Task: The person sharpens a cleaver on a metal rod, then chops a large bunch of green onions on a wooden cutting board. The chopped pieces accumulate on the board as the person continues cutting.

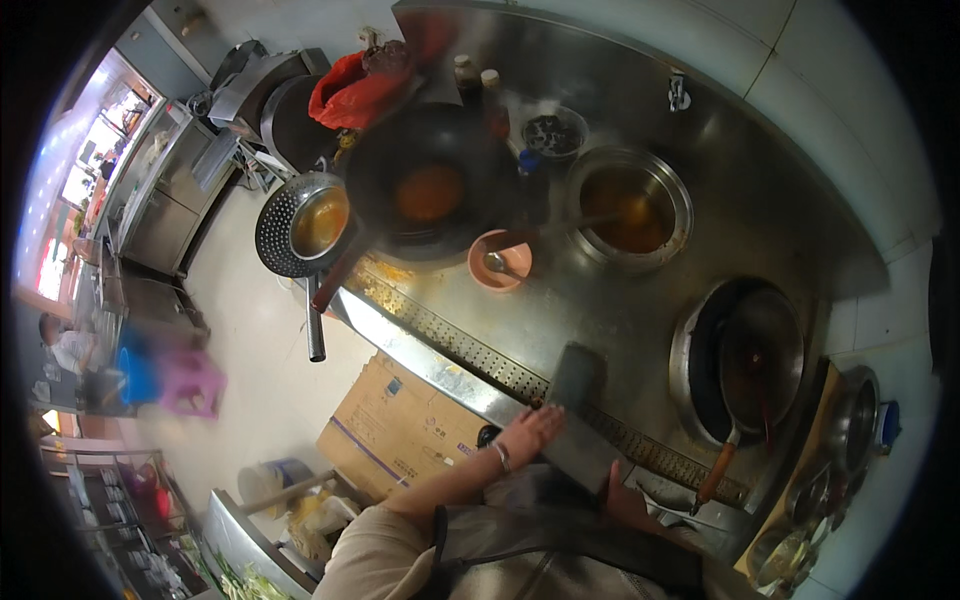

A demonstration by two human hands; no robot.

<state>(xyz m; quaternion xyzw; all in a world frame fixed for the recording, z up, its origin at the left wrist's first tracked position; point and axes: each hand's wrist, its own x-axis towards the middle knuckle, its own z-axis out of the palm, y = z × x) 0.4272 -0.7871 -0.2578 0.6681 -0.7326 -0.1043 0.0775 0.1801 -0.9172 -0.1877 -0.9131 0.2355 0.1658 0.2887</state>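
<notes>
In the head view, the left hand (533, 432), below centre, lies open and palm down, fingers extended, by the front ledge (440, 380) of the steel stove (a bracelet circles the wrist). Whether it touches the ledge cannot be told. The right hand (625, 497), to its right, shows a raised thumb; its fingers are too hidden to tell whether they grip anything. The ledge slants from left of centre down toward the hands, with a perforated drain strip (490, 368) along its inner side. At upper centre, a black wok (375, 190) holds reddish-brown liquid, with a perforated skimmer (272, 235) to its left. A pink bowl (482, 280) with a spoon inside stands near the centre, below and left of a steel pot (683, 205) of brown liquid. A wooden-handled pan (785, 345) sits at right.
</notes>
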